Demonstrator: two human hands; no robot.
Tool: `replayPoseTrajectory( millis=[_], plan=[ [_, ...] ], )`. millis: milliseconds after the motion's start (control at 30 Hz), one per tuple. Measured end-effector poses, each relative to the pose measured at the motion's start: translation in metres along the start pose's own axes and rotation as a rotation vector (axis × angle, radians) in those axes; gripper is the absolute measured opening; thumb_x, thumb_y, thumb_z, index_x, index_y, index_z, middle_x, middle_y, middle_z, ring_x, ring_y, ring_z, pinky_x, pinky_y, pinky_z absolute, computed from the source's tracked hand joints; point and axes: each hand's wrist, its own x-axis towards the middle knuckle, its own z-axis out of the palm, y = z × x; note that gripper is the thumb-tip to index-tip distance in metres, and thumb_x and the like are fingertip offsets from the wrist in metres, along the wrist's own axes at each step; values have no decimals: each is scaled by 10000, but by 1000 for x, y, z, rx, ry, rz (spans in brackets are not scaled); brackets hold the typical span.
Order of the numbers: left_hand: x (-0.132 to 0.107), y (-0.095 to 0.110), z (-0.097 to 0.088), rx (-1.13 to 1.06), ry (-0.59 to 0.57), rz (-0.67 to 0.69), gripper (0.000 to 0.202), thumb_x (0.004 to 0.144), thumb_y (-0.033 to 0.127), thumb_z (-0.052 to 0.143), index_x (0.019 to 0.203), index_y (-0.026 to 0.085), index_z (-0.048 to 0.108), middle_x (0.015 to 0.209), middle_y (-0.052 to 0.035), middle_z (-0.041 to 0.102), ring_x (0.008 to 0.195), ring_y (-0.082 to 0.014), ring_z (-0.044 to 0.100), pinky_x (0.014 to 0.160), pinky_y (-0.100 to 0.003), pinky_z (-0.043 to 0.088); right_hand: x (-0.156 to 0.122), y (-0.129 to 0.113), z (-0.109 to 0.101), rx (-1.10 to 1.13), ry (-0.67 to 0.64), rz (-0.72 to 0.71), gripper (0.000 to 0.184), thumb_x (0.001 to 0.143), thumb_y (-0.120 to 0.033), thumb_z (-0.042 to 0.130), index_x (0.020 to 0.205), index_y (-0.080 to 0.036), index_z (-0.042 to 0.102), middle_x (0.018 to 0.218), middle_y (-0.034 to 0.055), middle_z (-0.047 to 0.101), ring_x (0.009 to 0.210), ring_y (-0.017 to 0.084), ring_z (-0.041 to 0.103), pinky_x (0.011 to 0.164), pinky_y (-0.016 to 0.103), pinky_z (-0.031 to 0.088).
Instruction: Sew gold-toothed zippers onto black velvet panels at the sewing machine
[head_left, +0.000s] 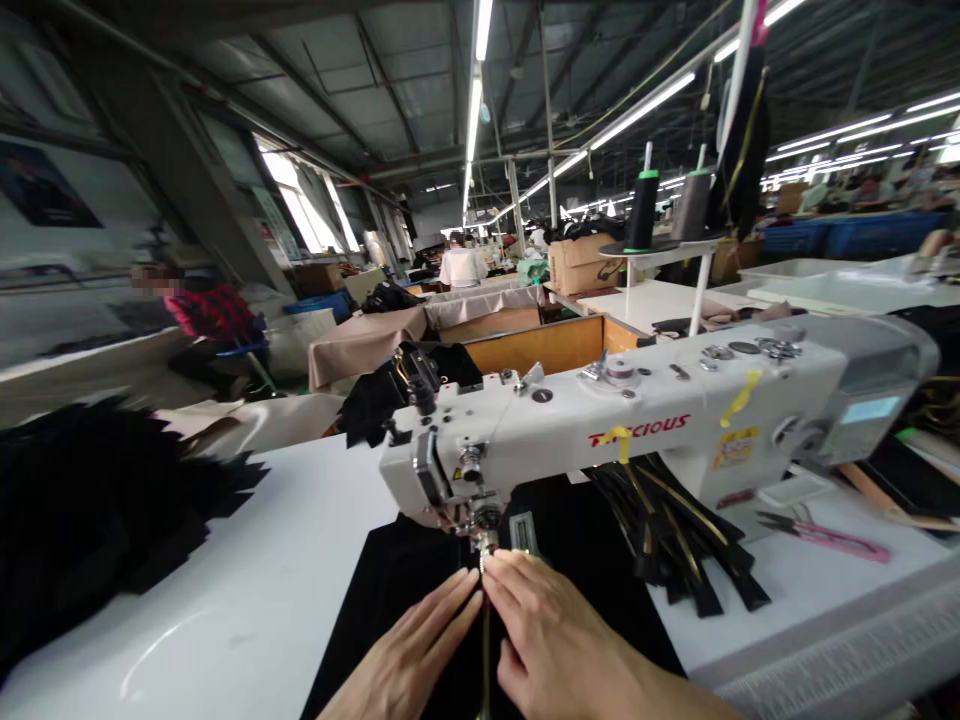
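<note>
My left hand (409, 650) lies flat on a black fabric piece (379, 575), fingers stretched toward the needle area. My right hand (551, 625) presses on the same fabric from the right, fingers extended and thumb bent underneath. Between the hands runs a black zipper with gold teeth (486, 655), leading up to the presser foot (486, 548). Both sets of fingertips sit just in front of that foot. A white sewing machine (555, 430) stands over the fabric. Behind my right fingertips, a clear guide plate (523, 532) rests on the cloth.
A bundle of black zippers (667, 530) lies under the machine arm. Pink-handled scissors (840, 540) are to its right. Stacked black fabric pieces (105, 510) cover the table's left. Thread cones (643, 212) stand behind the machine. A person in a red checked top (214, 310) sits far left.
</note>
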Motion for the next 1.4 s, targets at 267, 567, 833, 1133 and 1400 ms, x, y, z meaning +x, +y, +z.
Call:
replayPoseTrajectory(
  millis=[267,567,833,1133,1400],
  plan=[
    [-7,1,5,-100,-93,-78,1053,714,193,656,1579,284,64,1632,-54,167,1470,-314,236,1187,-489,279,2,-1,-8,-26,-175,43,679,783,-157,485,1459,-105,445,1498,89,438,1394,209,387,1205,345,285],
    [-5,-8,9,-143,-73,-85,971,754,267,708,1571,240,184,1613,-79,213,1458,-319,266,1179,-500,283,11,-8,-16,-175,-301,16,805,647,-43,487,1450,-68,446,1495,128,429,1381,270,415,1163,431,368],
    [-3,-7,8,-168,-107,-92,914,709,201,619,1549,180,259,1615,-78,197,1476,-290,219,1191,-480,255,10,-3,-13,-202,-304,4,769,684,-69,488,1452,-79,448,1500,118,424,1382,266,414,1160,431,372],
    [7,-22,18,-73,-42,-43,1022,597,112,518,1558,210,183,1624,-79,183,1479,-308,196,1190,-532,233,21,11,-13,-98,-137,-47,587,780,-143,478,1363,-110,540,1432,107,518,1323,226,473,1189,371,307],
    [6,-27,23,25,55,30,1083,628,59,519,1570,308,47,1621,-43,218,1449,-326,287,1148,-559,310,21,13,-13,-84,-8,-77,402,802,-135,542,1200,-129,598,1294,102,603,1188,219,542,1130,330,358]
  ],
)
